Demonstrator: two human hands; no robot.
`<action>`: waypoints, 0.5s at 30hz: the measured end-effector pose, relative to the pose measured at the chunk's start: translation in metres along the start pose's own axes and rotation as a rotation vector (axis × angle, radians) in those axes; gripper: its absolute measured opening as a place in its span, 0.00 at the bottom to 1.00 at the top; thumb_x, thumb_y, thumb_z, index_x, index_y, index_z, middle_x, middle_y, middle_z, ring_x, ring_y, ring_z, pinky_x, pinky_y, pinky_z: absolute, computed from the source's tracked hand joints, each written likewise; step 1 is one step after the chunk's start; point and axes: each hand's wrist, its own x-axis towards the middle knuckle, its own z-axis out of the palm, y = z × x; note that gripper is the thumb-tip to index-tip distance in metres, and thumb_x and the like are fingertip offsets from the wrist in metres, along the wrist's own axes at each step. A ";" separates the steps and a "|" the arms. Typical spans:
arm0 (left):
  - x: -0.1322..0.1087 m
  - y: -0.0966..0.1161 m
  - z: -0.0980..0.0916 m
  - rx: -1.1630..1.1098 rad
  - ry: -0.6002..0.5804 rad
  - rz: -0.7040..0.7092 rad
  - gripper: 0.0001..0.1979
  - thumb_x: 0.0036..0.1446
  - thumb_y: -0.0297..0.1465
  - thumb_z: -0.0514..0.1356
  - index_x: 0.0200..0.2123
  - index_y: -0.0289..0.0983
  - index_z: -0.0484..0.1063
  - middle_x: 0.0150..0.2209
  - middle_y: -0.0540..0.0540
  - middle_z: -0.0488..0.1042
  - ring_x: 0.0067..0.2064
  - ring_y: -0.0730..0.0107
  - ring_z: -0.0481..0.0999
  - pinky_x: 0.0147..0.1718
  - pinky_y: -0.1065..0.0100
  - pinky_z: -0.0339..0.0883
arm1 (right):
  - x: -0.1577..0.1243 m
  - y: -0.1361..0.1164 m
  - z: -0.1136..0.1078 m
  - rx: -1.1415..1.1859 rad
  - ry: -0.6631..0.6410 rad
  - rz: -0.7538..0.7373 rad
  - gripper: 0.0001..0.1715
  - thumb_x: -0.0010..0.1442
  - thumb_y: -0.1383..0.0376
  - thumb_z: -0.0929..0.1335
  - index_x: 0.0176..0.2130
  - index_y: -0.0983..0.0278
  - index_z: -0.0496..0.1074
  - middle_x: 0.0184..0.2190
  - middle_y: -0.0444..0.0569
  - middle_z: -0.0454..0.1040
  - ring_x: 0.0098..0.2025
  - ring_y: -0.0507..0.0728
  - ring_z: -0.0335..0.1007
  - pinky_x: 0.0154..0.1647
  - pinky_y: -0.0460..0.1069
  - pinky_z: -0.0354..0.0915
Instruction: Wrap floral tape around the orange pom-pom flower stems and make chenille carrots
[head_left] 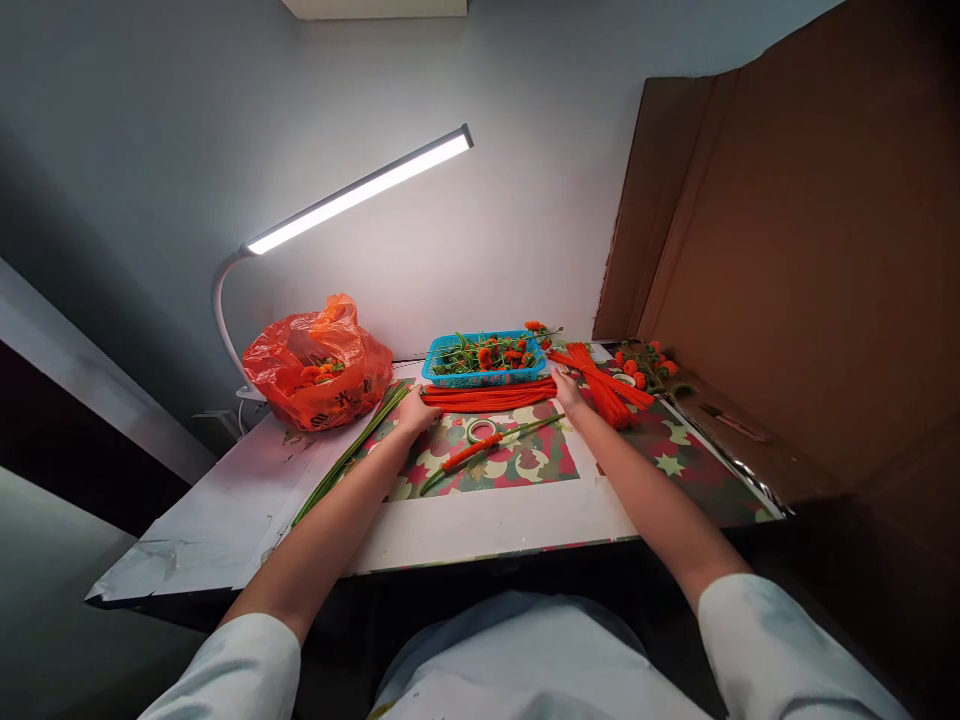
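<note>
My left hand rests at the left end of a long flat bundle of orange-red fuzzy wires, and my right hand meets its right end. Both touch the bundle, but I cannot tell whether my fingers are curled around it or only pressed against it. The bundle lies crosswise on a red and green patterned mat, just in front of a blue plastic mesh basket filled with small orange pompom flowers on green stalks.

Nearer to me on the mat lie a small white roll of tape and a thin green stem partly wrapped in orange. A sheaf of long green stems runs slantwise beside my left forearm, and a crumpled orange plastic bag sits beyond it. Just right of my right hand, a second bunch of orange fuzzy wires lies at an angle. A lit white bar lamp leans overhead, and a tall brown cardboard sheet stands to the right.
</note>
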 end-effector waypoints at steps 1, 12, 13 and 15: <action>0.000 0.000 0.000 0.010 0.007 0.015 0.33 0.40 0.28 0.65 0.53 0.32 0.65 0.51 0.33 0.72 0.55 0.46 0.70 0.51 0.56 0.64 | -0.001 -0.002 -0.002 -0.031 -0.016 0.013 0.28 0.58 0.51 0.63 0.48 0.66 0.74 0.45 0.58 0.76 0.51 0.65 0.70 0.49 0.58 0.67; -0.002 0.000 -0.006 0.131 -0.031 0.166 0.20 0.48 0.35 0.64 0.46 0.36 0.74 0.48 0.40 0.75 0.51 0.56 0.72 0.51 0.64 0.63 | -0.020 -0.029 -0.015 -0.470 -0.304 -0.108 0.24 0.51 0.66 0.70 0.49 0.65 0.74 0.50 0.55 0.74 0.53 0.62 0.68 0.56 0.53 0.61; -0.002 0.000 -0.006 0.144 -0.031 0.153 0.17 0.50 0.34 0.63 0.45 0.36 0.75 0.46 0.40 0.76 0.49 0.56 0.73 0.49 0.64 0.65 | -0.020 -0.031 -0.015 -0.507 -0.307 -0.100 0.21 0.53 0.67 0.68 0.48 0.65 0.75 0.49 0.55 0.75 0.52 0.62 0.69 0.55 0.53 0.62; -0.002 0.000 -0.007 0.169 -0.030 0.122 0.14 0.52 0.33 0.62 0.42 0.37 0.78 0.41 0.40 0.79 0.46 0.55 0.75 0.46 0.63 0.67 | -0.020 -0.034 -0.015 -0.571 -0.311 -0.085 0.18 0.56 0.69 0.66 0.45 0.63 0.77 0.46 0.54 0.76 0.50 0.62 0.70 0.52 0.52 0.63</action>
